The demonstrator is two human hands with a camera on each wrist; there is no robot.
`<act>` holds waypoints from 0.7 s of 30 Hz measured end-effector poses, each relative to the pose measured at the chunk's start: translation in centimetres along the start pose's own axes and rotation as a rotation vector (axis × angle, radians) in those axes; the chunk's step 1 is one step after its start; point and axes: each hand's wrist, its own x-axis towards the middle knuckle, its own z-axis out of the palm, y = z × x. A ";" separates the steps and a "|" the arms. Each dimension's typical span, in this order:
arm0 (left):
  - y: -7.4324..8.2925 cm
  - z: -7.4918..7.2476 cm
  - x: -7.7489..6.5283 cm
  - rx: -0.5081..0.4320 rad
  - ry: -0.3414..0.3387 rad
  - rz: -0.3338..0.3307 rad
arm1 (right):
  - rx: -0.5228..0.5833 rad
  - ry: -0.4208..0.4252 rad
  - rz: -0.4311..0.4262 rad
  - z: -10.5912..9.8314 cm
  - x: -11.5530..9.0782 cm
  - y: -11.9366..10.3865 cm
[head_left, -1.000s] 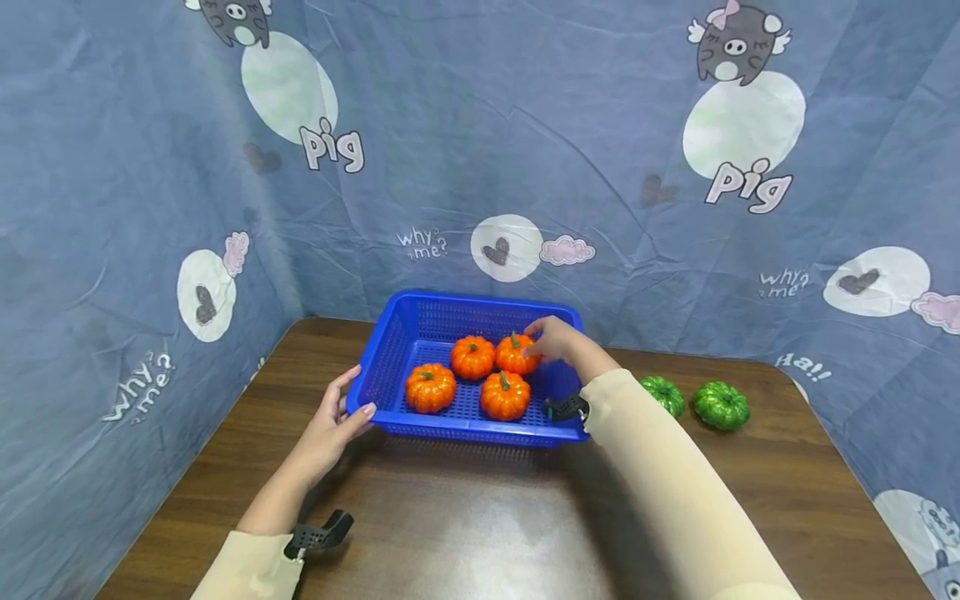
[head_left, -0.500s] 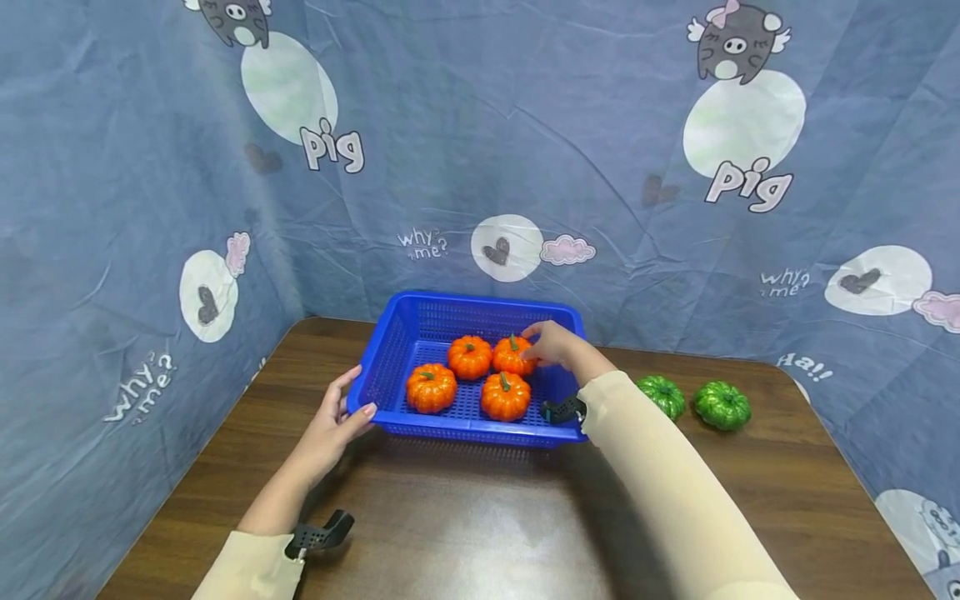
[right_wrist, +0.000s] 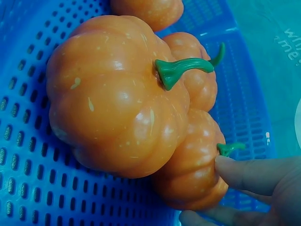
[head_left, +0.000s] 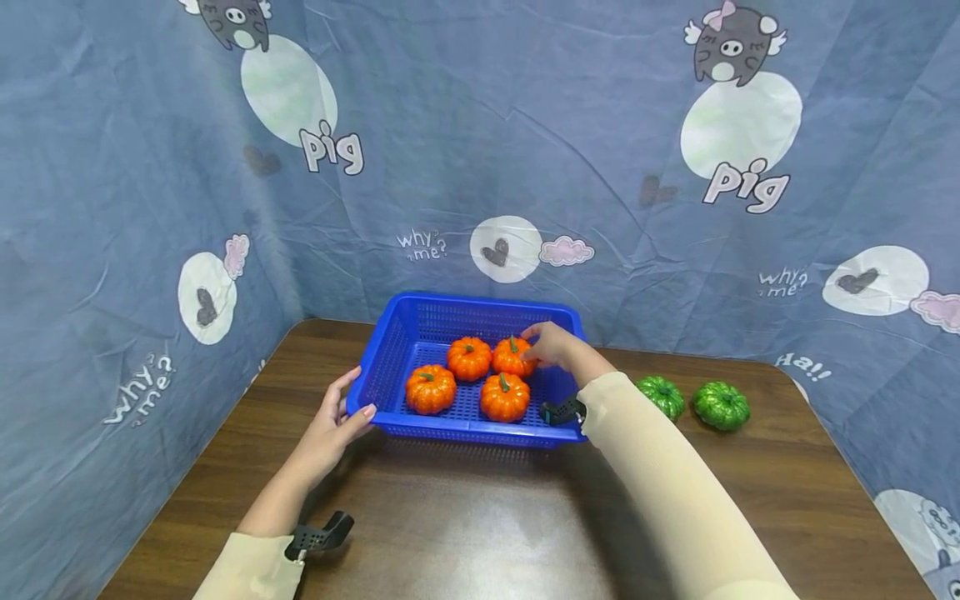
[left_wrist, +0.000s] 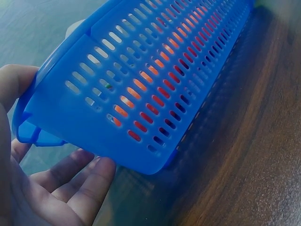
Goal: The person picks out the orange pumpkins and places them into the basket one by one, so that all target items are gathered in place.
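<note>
A blue plastic basket (head_left: pixel 465 427) with slotted walls holds several small orange pumpkins. My left hand (head_left: pixel 333 421) grips its front left corner, thumb over the rim; in the left wrist view the other fingers (left_wrist: pixel 94 183) lie against the outer wall and underside. Inside the basket, my right hand (head_left: pixel 562 343) holds the back right pumpkin (head_left: pixel 510 360), thumb (right_wrist: pixel 244 174) on its side near the green stem. To its left sits another pumpkin (head_left: pixel 469 360). Closer to the front are the front left pumpkin (head_left: pixel 431 390) and the front right pumpkin (head_left: pixel 505 398).
Two glossy green pumpkins stand on the wooden table (head_left: pixel 480 517) right of the basket: one (head_left: pixel 660 397) partly behind my right sleeve, the other (head_left: pixel 722 406) farther right. A blue printed cloth (head_left: pixel 450 167) hangs behind the table and along its sides.
My right hand and the pumpkin it holds have shifted slightly left, and the pumpkin beside it has moved slightly left too. My left hand has stayed on the basket corner.
</note>
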 end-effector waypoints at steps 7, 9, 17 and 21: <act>-0.1 0.1 0.0 -0.005 0.005 -0.005 | -0.029 0.013 -0.019 -0.1 -0.3 -0.2; 0.0 0.1 -0.1 -0.001 0.005 -0.010 | -0.029 0.012 -0.020 -0.2 -0.4 -0.4; 0.4 0.1 -0.2 0.002 -0.003 -0.021 | 0.002 -0.007 -0.030 -0.9 -1.4 -0.9; 0.4 0.1 -0.2 0.003 -0.002 -0.013 | -0.005 -0.008 -0.056 -1.4 -2.1 -1.3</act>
